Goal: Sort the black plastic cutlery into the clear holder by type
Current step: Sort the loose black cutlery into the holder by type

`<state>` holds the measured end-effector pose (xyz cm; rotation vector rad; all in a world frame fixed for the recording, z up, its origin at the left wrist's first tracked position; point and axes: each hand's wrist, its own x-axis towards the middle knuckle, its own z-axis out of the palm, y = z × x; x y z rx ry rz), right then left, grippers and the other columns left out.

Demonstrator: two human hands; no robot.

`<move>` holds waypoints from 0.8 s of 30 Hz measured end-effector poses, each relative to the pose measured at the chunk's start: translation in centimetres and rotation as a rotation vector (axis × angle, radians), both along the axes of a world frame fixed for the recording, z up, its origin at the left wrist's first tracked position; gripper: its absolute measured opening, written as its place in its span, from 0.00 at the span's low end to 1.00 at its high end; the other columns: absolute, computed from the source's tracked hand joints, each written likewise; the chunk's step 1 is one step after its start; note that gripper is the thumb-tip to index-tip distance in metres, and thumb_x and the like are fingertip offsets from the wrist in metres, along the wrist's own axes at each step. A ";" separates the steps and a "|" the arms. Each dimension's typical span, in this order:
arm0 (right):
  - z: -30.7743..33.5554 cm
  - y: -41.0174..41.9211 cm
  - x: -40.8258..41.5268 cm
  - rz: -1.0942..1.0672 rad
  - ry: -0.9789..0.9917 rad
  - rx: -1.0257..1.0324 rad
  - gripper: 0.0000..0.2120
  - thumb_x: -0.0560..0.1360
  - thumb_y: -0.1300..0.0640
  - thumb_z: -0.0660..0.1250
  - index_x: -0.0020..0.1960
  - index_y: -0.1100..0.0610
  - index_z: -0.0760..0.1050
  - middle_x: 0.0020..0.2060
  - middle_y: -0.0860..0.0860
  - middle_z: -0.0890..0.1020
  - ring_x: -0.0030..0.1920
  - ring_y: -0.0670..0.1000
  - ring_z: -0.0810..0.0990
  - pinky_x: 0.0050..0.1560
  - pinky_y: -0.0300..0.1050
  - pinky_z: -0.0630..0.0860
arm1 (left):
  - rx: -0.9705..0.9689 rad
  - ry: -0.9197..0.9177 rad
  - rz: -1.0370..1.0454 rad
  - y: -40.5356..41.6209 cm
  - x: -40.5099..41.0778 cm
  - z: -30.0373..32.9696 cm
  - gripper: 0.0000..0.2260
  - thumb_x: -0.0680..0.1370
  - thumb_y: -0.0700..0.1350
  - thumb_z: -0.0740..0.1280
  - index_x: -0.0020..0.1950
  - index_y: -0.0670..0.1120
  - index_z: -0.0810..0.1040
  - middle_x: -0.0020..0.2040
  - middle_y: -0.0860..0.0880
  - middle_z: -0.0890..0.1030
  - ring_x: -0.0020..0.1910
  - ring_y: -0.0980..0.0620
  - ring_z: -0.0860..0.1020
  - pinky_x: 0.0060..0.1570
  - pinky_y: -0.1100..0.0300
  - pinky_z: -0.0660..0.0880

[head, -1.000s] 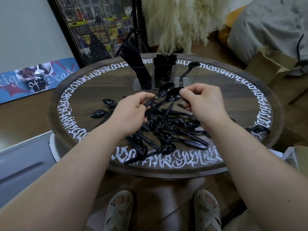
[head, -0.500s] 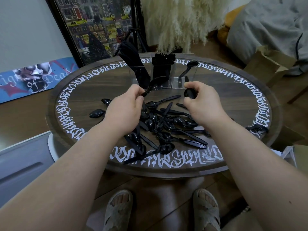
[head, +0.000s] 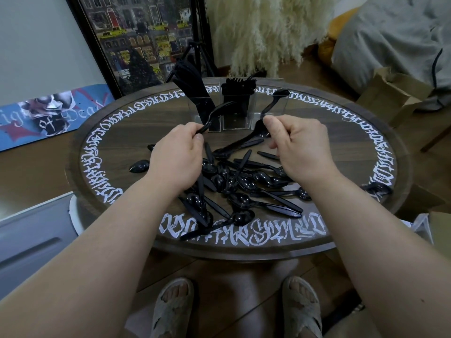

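A heap of black plastic spoons [head: 246, 186] lies in the middle of the round wooden table [head: 361, 152]. The clear holder [head: 238, 123] stands at the far side: knives fill its left compartment, forks its middle one, and one spoon [head: 273, 101] leans in the right one. My left hand [head: 178, 157] grips the handle of a black spoon [head: 217, 112] that points up toward the holder. My right hand [head: 297, 147] pinches another black spoon [head: 256, 134] by its handle, just in front of the right compartment.
One spoon [head: 139, 166] lies apart at the left, another dark piece [head: 377, 189] near the right rim. A framed picture [head: 136, 40], a tripod and pampas grass stand behind the table. Cardboard boxes [head: 395, 93] sit to the right. My sandalled feet [head: 234, 308] are under the near edge.
Both hands lifted their spoons off the heap and carried them away from me toward the holder. The right hand moved closer to the right compartment.
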<state>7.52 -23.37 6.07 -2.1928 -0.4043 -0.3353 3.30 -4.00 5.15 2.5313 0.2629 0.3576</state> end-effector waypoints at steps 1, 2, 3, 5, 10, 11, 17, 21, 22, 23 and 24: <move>-0.1 0.0 0.0 0.012 0.014 -0.010 0.18 0.80 0.50 0.60 0.45 0.63 0.80 0.31 0.53 0.81 0.31 0.47 0.78 0.41 0.47 0.76 | 0.004 0.006 -0.006 -0.1 0.0 0.0 0.14 0.83 0.46 0.53 0.65 0.50 0.73 0.54 0.51 0.76 0.50 0.50 0.72 0.49 0.57 0.67; -0.1 0.1 0.1 0.034 0.051 -0.004 0.17 0.81 0.52 0.60 0.46 0.63 0.80 0.31 0.51 0.80 0.31 0.44 0.77 0.40 0.45 0.76 | 0.002 0.012 -0.015 -0.1 0.0 -0.1 0.14 0.83 0.46 0.53 0.65 0.51 0.74 0.53 0.52 0.76 0.49 0.51 0.72 0.48 0.57 0.67; -0.1 0.2 0.1 0.064 0.100 0.011 0.14 0.81 0.54 0.60 0.48 0.61 0.81 0.31 0.48 0.79 0.31 0.41 0.76 0.40 0.43 0.76 | -0.001 0.018 -0.027 -0.2 -0.1 -0.2 0.14 0.83 0.46 0.53 0.64 0.51 0.74 0.52 0.52 0.77 0.48 0.51 0.73 0.47 0.57 0.67; -0.1 0.5 0.1 0.131 0.196 0.057 0.10 0.80 0.57 0.61 0.55 0.56 0.80 0.34 0.45 0.80 0.32 0.39 0.78 0.41 0.38 0.78 | -0.010 0.037 -0.053 -0.3 -0.1 -0.3 0.14 0.83 0.46 0.53 0.62 0.53 0.75 0.45 0.52 0.79 0.44 0.51 0.74 0.44 0.57 0.68; -0.4 0.4 0.2 0.163 0.262 0.120 0.06 0.78 0.61 0.65 0.46 0.51 0.78 0.34 0.48 0.81 0.35 0.49 0.81 0.41 0.41 0.80 | -0.004 0.078 -0.057 -0.2 0.0 -0.2 0.15 0.81 0.45 0.54 0.60 0.54 0.78 0.31 0.53 0.76 0.33 0.55 0.74 0.39 0.57 0.69; -0.4 0.3 0.3 0.183 0.274 0.119 0.08 0.77 0.61 0.66 0.44 0.50 0.78 0.33 0.48 0.81 0.35 0.48 0.81 0.40 0.40 0.80 | 0.004 0.088 -0.052 -0.1 0.0 -0.2 0.15 0.81 0.44 0.54 0.59 0.54 0.78 0.32 0.53 0.77 0.34 0.55 0.74 0.39 0.57 0.68; -0.8 0.4 0.2 0.213 0.251 0.085 0.08 0.75 0.59 0.70 0.40 0.47 0.79 0.31 0.47 0.81 0.32 0.42 0.79 0.41 0.40 0.79 | -0.116 0.203 -0.095 -0.1 -0.2 -0.5 0.14 0.80 0.43 0.55 0.55 0.54 0.79 0.36 0.50 0.81 0.32 0.52 0.75 0.35 0.58 0.69; -1.1 0.7 0.5 0.095 0.219 0.110 0.07 0.73 0.55 0.72 0.41 0.52 0.74 0.32 0.54 0.82 0.35 0.50 0.82 0.46 0.53 0.80 | -0.248 0.184 -0.197 -0.6 -0.4 -0.5 0.13 0.81 0.44 0.55 0.49 0.52 0.79 0.37 0.43 0.80 0.34 0.47 0.75 0.38 0.54 0.72; -1.2 0.8 0.6 0.065 0.202 0.100 0.08 0.73 0.54 0.72 0.40 0.52 0.73 0.32 0.53 0.82 0.36 0.51 0.82 0.46 0.52 0.80 | -0.253 0.175 -0.229 -0.7 -0.5 -0.4 0.13 0.81 0.46 0.55 0.45 0.51 0.78 0.35 0.46 0.78 0.33 0.50 0.74 0.37 0.55 0.70; -1.3 0.8 0.6 0.035 0.179 0.087 0.09 0.72 0.53 0.73 0.40 0.52 0.72 0.32 0.52 0.81 0.36 0.50 0.81 0.45 0.48 0.79 | -0.240 0.171 -0.260 -0.9 -0.6 -0.3 0.13 0.82 0.48 0.55 0.43 0.51 0.77 0.33 0.49 0.76 0.33 0.53 0.72 0.37 0.56 0.68; -1.3 0.8 0.6 0.003 0.153 0.067 0.11 0.72 0.52 0.73 0.40 0.52 0.71 0.32 0.50 0.80 0.36 0.47 0.79 0.42 0.39 0.77 | -0.216 0.172 -0.290 -0.9 -0.6 -0.2 0.13 0.82 0.50 0.56 0.43 0.51 0.77 0.33 0.52 0.75 0.33 0.55 0.72 0.37 0.57 0.68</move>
